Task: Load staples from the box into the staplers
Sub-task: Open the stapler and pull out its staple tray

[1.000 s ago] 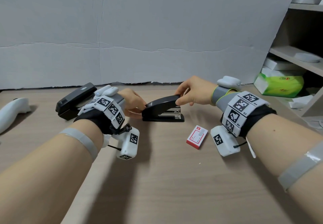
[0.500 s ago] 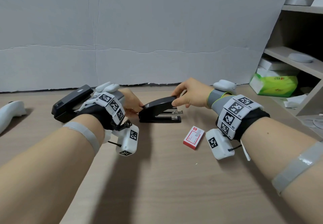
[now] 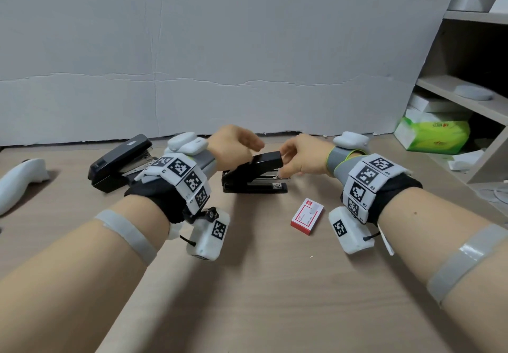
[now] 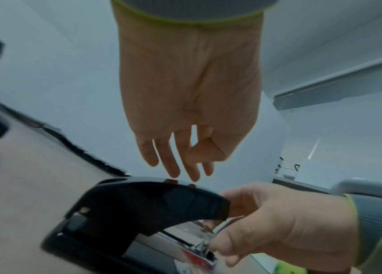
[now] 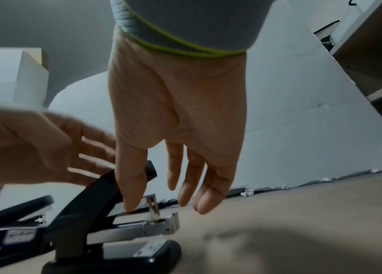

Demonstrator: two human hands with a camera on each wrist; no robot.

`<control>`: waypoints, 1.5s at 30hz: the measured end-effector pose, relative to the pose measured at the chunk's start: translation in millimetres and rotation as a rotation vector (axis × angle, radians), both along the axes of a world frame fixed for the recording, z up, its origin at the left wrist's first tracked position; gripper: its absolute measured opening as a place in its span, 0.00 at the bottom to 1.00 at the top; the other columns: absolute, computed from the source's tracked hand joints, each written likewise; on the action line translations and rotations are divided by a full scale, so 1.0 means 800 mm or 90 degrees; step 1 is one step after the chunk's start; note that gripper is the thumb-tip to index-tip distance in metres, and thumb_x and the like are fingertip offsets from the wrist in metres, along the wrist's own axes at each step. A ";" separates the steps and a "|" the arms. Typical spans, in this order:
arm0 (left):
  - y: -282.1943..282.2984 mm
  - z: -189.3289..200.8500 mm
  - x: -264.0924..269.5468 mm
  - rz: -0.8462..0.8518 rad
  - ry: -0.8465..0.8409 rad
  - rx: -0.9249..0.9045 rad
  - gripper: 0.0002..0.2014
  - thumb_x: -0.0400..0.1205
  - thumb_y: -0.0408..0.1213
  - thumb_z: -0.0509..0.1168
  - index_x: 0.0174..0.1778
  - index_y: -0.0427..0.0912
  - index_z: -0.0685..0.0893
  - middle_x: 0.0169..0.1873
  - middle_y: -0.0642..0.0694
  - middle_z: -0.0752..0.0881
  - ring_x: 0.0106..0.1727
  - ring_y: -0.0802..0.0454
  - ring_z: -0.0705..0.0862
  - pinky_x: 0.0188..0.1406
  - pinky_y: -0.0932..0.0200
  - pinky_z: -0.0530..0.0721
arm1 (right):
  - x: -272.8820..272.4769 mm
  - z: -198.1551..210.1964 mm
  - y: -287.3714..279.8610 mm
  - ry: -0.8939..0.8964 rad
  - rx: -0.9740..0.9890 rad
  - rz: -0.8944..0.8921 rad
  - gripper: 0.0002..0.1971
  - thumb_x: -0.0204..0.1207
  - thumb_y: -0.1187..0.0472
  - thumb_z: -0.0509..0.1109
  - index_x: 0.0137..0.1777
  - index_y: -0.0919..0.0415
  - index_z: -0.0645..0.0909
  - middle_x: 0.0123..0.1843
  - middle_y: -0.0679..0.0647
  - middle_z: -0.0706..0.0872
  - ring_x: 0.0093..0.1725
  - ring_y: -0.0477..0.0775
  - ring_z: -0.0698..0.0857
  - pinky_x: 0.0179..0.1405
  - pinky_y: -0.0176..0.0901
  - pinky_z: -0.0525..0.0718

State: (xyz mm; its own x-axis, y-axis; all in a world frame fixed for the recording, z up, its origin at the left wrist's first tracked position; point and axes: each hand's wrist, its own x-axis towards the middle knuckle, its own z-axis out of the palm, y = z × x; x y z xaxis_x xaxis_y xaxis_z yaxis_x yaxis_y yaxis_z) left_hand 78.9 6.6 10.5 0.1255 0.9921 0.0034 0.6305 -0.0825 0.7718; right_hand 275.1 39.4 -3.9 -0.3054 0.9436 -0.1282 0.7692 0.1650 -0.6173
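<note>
Stapler (image 3: 254,172) between left hand (image 3: 232,143), right hand (image 3: 302,157)

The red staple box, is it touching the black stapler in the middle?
Apart. The head view shows the red staple box lying on the table nearer the person than the black stapler, with bare wood between them.

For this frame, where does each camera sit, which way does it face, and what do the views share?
Head: worn on the head, faces forward and down at the table; both forearms and hands show.
Left wrist: looks along the left hand at the stapler.
Right wrist: looks along the right hand.
All three share that stapler and both hands.
</note>
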 end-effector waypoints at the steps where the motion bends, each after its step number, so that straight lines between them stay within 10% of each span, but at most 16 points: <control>1: -0.002 0.004 0.008 -0.042 0.000 -0.007 0.23 0.73 0.22 0.60 0.57 0.49 0.88 0.53 0.51 0.90 0.56 0.52 0.87 0.56 0.58 0.85 | 0.001 -0.004 -0.001 -0.017 -0.018 -0.003 0.25 0.63 0.59 0.84 0.61 0.57 0.83 0.45 0.48 0.87 0.40 0.52 0.85 0.48 0.47 0.88; 9: 0.004 -0.030 0.034 -0.092 0.090 0.061 0.20 0.73 0.32 0.75 0.61 0.46 0.85 0.43 0.50 0.86 0.40 0.53 0.82 0.39 0.65 0.78 | 0.002 -0.021 -0.008 -0.121 -0.043 -0.013 0.11 0.67 0.67 0.78 0.50 0.60 0.87 0.32 0.55 0.85 0.18 0.47 0.78 0.26 0.34 0.81; 15: 0.009 -0.051 0.029 -0.064 0.043 0.105 0.17 0.74 0.33 0.76 0.60 0.46 0.87 0.43 0.49 0.87 0.46 0.50 0.84 0.52 0.58 0.80 | -0.003 -0.027 -0.006 -0.123 -0.020 -0.018 0.07 0.69 0.66 0.78 0.46 0.61 0.87 0.26 0.51 0.81 0.11 0.39 0.75 0.14 0.27 0.72; 21: 0.020 -0.057 0.022 -0.071 0.068 0.129 0.17 0.74 0.35 0.75 0.59 0.49 0.87 0.45 0.50 0.88 0.47 0.49 0.84 0.54 0.57 0.80 | 0.008 -0.029 -0.005 -0.095 -0.021 -0.030 0.09 0.68 0.63 0.81 0.46 0.62 0.86 0.34 0.56 0.86 0.29 0.52 0.82 0.26 0.36 0.81; 38: 0.022 -0.056 -0.004 -0.044 0.074 0.133 0.17 0.76 0.38 0.75 0.61 0.53 0.86 0.40 0.52 0.85 0.43 0.50 0.82 0.48 0.59 0.77 | 0.038 -0.030 -0.013 -0.013 -0.049 -0.082 0.13 0.72 0.59 0.80 0.51 0.62 0.80 0.39 0.58 0.89 0.27 0.49 0.83 0.24 0.38 0.82; 45: 0.019 -0.055 -0.006 -0.028 0.055 0.107 0.20 0.74 0.38 0.76 0.61 0.56 0.87 0.49 0.51 0.91 0.53 0.47 0.88 0.62 0.50 0.84 | 0.035 -0.028 -0.021 -0.030 -0.049 -0.092 0.11 0.75 0.59 0.78 0.51 0.62 0.80 0.38 0.58 0.87 0.30 0.55 0.82 0.30 0.44 0.84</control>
